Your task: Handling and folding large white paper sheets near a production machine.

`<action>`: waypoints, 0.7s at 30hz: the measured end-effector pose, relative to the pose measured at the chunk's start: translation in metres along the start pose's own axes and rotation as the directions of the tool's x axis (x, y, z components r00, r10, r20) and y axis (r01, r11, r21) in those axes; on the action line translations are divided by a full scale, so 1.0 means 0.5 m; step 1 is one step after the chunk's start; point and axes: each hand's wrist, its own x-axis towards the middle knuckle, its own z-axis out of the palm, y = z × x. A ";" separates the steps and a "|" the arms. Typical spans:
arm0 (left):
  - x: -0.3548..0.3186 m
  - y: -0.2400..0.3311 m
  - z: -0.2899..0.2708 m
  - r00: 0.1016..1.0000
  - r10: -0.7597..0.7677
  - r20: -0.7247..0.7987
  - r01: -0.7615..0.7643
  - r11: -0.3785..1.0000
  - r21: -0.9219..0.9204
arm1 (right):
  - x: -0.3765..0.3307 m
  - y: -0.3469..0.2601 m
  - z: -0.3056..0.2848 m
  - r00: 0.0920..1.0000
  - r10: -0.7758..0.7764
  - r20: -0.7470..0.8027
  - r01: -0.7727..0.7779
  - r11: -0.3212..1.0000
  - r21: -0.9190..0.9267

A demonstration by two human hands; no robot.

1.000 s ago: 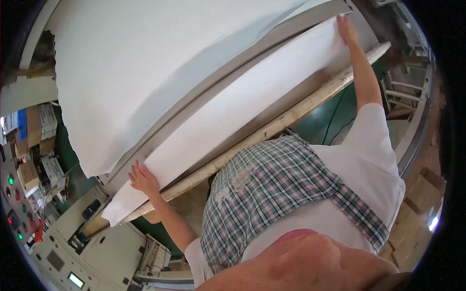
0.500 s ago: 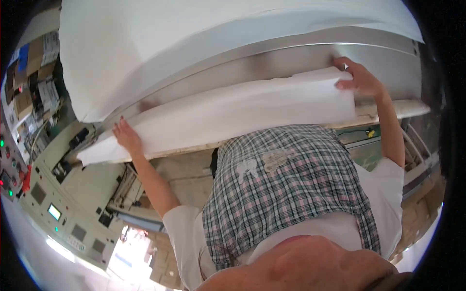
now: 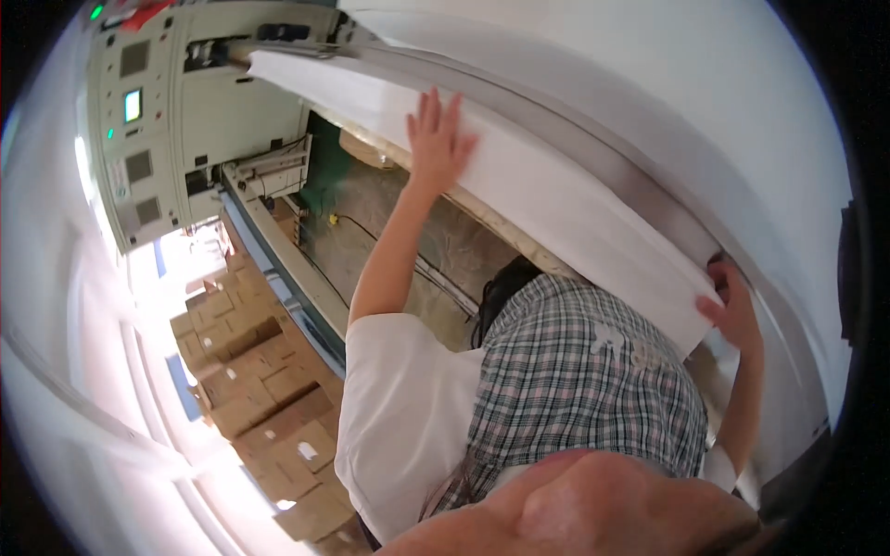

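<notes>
A long strip of white sheet material point(image 3: 565, 199) lies lengthwise along a padded, pale ledge in front of me. On its left part rests my left hand point(image 3: 438, 144), open, with its fingers spread and slightly blurred. Close to the strip's right end is my right hand point(image 3: 732, 306). Its thumb touches the white material while its bent fingers stand apart from the thumb, by the far edge. Behind the strip runs a smooth metal panel point(image 3: 640, 167), and a large white cover point(image 3: 742, 111) curves above that.
At the left stands a pale control cabinet point(image 3: 199, 120) with a lit display and green lights. Stacked cardboard boxes point(image 3: 269, 380) are at the lower left. Beneath the ledge, a cable point(image 3: 371, 232) and a metal frame point(image 3: 287, 269) show near the floor.
My view has turned left, bringing the cabinet and boxes further in. My left hand has moved inward along the strip and lies flatter. The right hand stays by the right end.
</notes>
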 end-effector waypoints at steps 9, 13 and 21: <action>-0.061 0.037 -0.034 0.990 0.111 -0.083 -0.118 0.989 -0.089 | 0.041 -0.104 0.014 0.997 0.030 0.069 -0.033 0.999 0.034; -0.066 0.038 -0.059 0.980 0.148 -0.131 -0.164 0.979 -0.119 | 0.067 -0.152 0.049 0.997 -0.033 0.065 0.028 0.997 0.077; -0.065 0.025 -0.036 0.966 0.170 -0.194 -0.208 0.958 -0.198 | 0.185 -0.231 0.165 0.986 -0.051 0.158 0.043 0.998 0.056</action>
